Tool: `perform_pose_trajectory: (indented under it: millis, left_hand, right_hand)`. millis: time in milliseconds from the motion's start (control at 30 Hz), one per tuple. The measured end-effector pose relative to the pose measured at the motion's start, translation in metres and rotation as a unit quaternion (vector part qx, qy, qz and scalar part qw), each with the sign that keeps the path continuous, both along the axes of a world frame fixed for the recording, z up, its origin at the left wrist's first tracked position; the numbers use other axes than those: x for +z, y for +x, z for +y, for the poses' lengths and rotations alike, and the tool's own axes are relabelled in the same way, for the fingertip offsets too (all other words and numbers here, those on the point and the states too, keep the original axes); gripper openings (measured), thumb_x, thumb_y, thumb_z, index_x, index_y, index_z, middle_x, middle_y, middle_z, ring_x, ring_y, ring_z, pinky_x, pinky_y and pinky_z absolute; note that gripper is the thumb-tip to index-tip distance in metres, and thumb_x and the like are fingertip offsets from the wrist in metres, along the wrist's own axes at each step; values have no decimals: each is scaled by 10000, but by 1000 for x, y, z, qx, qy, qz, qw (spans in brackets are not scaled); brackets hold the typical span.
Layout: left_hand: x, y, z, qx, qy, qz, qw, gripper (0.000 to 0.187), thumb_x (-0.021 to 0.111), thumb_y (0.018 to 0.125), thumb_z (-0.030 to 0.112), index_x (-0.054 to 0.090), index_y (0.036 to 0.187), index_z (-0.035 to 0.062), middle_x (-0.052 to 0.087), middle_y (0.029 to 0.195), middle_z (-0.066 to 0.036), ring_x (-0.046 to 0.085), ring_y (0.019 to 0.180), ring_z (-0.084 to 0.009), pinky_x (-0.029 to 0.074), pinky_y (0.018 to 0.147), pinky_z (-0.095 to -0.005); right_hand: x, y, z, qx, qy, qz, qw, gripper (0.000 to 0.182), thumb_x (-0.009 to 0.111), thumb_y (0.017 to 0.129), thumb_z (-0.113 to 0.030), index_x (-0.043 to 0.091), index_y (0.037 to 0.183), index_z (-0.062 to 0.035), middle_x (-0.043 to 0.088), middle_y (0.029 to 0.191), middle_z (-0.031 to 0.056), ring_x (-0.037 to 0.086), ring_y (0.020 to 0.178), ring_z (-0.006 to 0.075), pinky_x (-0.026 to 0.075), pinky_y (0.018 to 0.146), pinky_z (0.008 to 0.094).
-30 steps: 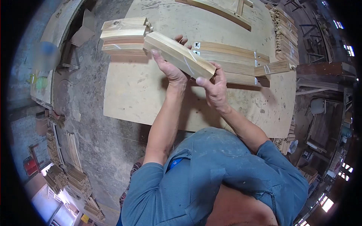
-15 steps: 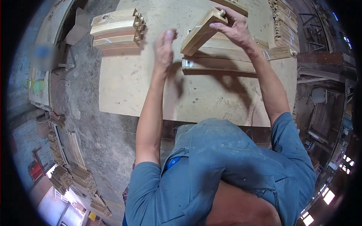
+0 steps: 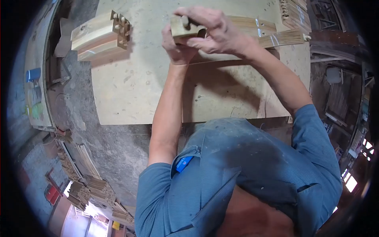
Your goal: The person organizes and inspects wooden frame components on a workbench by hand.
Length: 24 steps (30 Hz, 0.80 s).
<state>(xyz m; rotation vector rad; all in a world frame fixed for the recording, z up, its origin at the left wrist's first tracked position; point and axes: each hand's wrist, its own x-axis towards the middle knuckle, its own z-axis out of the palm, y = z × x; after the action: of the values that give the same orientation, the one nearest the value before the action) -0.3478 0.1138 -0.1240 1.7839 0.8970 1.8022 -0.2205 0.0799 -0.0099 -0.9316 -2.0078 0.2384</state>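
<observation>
both hands raised over the far half of the plywood tabletop (image 3: 138,91). wood block (image 3: 181,28) held end-on toward the camera, a round dowel peg showing on its end face. left hand (image 3: 177,49) closed around the block from below and the near side, fingers wrapped, thumb side up. right hand (image 3: 215,31) clamped over the top of the block, fingers curled down across its end near the peg. block is above the table surface; cannot tell whether its lower end touches anything. just behind the hands lie long wooden rails (image 3: 252,27) flat on the tabletop, one with a peg at its right tip. stack of short wood pieces (image 3: 100,35) with notched ends sits at the left edge of the tabletop, well apart from the hands. more timber stacked at the far right corner (image 3: 294,12).
</observation>
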Motion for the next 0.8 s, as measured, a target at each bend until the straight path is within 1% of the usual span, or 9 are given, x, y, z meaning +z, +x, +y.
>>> perform_pose_trajectory:
  millis: [100,200,300,333,400,500,533,667,800]
  left_hand:
    - [4,-4,0,26,27,37,999,711,923,618,395,542,1110,52,658,925,-73,678,789,-247,555,686,-341]
    - [5,-31,-4,-149,-116,-8,982,755,936,596,410,535,1121,44,649,910,-80,669,858,-262,541,755,-356]
    - [19,-81,-25,6,-74,173,982,659,804,766,504,563,1114,-2,640,865,-107,649,913,-282,511,853,-393]
    - [1,-93,-31,-48,-263,97,959,624,680,854,533,582,1116,-25,653,920,-142,637,938,-298,487,881,-419]
    - [-39,-89,-51,-60,-427,13,902,694,373,1018,546,657,976,-85,689,959,-240,620,866,-311,462,827,-457]
    - [-15,-73,-64,-19,-449,266,853,716,411,1023,504,609,704,-106,645,695,-265,571,672,-247,461,686,-443]
    - [-9,-74,-70,-17,-444,267,855,716,411,1023,504,609,704,-106,645,695,-265,571,672,-247,461,686,-443]
    - [8,-85,-104,-36,-521,-92,848,544,451,1051,353,689,830,-83,710,830,-161,650,810,-158,510,725,-330]
    - [114,-69,-119,-48,-261,-253,930,376,494,1045,198,651,912,-118,702,982,-174,671,977,-213,526,906,-326]
  right_hand:
    - [11,3,-4,-35,-109,-39,993,726,808,739,-336,520,1340,-47,644,1168,185,655,958,349,545,862,426]
    - [26,6,-66,-166,-114,48,978,737,828,758,-354,518,1356,-54,655,1177,167,655,1015,343,540,921,414]
    - [-30,82,-189,-349,-127,210,904,510,792,812,-102,600,1274,-2,680,1140,105,672,1007,201,553,897,330]
    - [-49,117,-223,-406,-99,197,887,390,705,892,-95,615,1258,4,690,1083,130,665,1035,205,545,874,329]
    - [-72,181,-245,-611,-185,99,764,402,581,997,-291,623,1235,30,695,1093,191,650,1081,266,511,906,363]
    - [-184,282,-240,-547,-384,83,739,613,457,1017,-524,635,1207,31,693,1090,140,624,1011,181,481,902,318]
    - [-141,251,-220,-563,-517,106,636,676,422,1007,-586,649,1194,23,688,1134,148,615,987,157,484,871,299]
    - [-87,195,-254,-526,-399,303,688,584,441,1024,-516,620,1222,4,689,1130,114,633,896,165,524,767,356]
    - [-28,181,-282,-460,-221,565,649,382,551,1000,-362,598,1177,-27,688,997,62,654,895,167,533,802,331]
